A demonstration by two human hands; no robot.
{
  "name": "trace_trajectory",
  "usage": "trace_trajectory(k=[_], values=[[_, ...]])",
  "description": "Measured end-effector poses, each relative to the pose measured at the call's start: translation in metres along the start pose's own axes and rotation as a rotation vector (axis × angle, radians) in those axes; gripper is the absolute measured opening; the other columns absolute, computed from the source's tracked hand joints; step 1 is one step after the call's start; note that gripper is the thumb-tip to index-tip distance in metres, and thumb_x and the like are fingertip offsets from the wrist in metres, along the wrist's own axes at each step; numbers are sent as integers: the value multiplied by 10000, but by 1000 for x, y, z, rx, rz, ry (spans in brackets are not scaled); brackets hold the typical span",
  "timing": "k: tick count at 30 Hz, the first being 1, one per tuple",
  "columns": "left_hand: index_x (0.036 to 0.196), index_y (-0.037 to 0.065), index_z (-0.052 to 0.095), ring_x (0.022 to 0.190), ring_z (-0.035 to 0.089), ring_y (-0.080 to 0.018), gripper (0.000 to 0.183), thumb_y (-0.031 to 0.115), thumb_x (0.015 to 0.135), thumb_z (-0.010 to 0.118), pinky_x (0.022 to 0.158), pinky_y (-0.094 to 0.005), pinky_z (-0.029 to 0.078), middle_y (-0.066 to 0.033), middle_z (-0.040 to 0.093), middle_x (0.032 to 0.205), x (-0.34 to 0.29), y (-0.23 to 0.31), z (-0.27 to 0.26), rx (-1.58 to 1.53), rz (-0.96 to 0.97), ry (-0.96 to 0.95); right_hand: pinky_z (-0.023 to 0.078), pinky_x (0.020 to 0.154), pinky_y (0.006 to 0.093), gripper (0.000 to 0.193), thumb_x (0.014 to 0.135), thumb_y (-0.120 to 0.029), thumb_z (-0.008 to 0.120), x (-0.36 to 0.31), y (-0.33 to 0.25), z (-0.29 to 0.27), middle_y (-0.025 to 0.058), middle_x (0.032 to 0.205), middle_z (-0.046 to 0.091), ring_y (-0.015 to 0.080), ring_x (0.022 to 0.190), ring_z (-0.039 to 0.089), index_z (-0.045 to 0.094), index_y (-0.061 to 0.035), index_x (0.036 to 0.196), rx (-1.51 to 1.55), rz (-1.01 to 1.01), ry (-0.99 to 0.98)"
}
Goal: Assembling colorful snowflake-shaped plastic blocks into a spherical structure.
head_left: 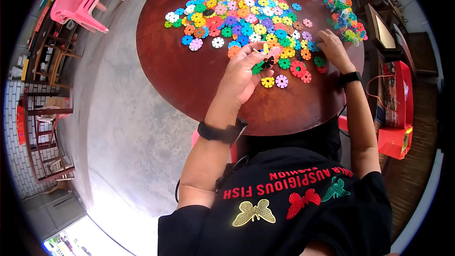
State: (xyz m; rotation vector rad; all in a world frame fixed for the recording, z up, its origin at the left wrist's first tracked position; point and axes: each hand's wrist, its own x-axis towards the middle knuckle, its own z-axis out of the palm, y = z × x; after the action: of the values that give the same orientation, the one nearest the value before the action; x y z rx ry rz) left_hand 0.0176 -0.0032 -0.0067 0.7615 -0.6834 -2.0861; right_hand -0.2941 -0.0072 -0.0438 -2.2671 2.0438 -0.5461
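Observation:
My left hand (242, 73) is closed on a small cluster of joined plastic snowflake discs (268, 61), with black, yellow, green and white pieces showing. It is held just above the near edge of a large heap of loose notched discs (246, 29) in many colours. To the right, my right hand (335, 50) reaches down to the heap's right edge, its fingers loosely bent and apart beside a blue disc (313, 46). A green disc (319, 60) lies just below those fingers. Yellow (268, 82) and lilac (281, 81) discs lie beside my left hand.
The discs lie on a round, reddish-brown table (199, 83). Assembled disc chains (342, 14) run along its far right edge. Stacked pink plastic chairs (83, 2) stand at the far left. Red bags (398, 109) are on the right, and wooden chairs (47, 137) on the left.

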Motion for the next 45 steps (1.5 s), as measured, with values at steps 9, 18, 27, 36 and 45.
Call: trace_trajectory(k=[9,18,27,36,45], values=[[1117,43,483,765,626,-204,221,136,926,540,651,-331,537,-120,609,937,3,-3,-2,-38,-2,40,437,814,444,179,762,-44,582,-10,4,-2,178,936,551,370,949,543,577,-6,937,30,60,46],[1151,47,478,751,625,-197,249,163,937,530,573,-299,508,-109,602,981,6,-5,-7,42,7,46,434,786,426,251,709,-25,635,-13,-10,-12,161,894,553,382,906,535,575,-3,952,8,52,10],[1074,46,533,689,618,-148,239,213,907,566,569,-294,520,-53,604,879,-1,-4,-1,22,-8,-4,445,530,259,149,743,52,641,-33,-139,-41,62,736,607,107,589,572,606,6,879,721,45,160],[1072,41,535,564,496,-62,297,293,914,550,477,-211,390,-15,609,914,-5,-10,15,149,52,-22,460,561,335,105,731,-33,664,-37,-162,-40,108,712,599,262,634,599,585,-22,799,508,-31,246],[1145,13,471,544,456,-71,369,290,913,544,471,-205,344,-24,575,850,-6,-11,16,282,56,-124,467,576,357,101,741,-39,657,-40,-156,-43,113,726,612,287,654,604,571,-17,788,518,-64,175]])
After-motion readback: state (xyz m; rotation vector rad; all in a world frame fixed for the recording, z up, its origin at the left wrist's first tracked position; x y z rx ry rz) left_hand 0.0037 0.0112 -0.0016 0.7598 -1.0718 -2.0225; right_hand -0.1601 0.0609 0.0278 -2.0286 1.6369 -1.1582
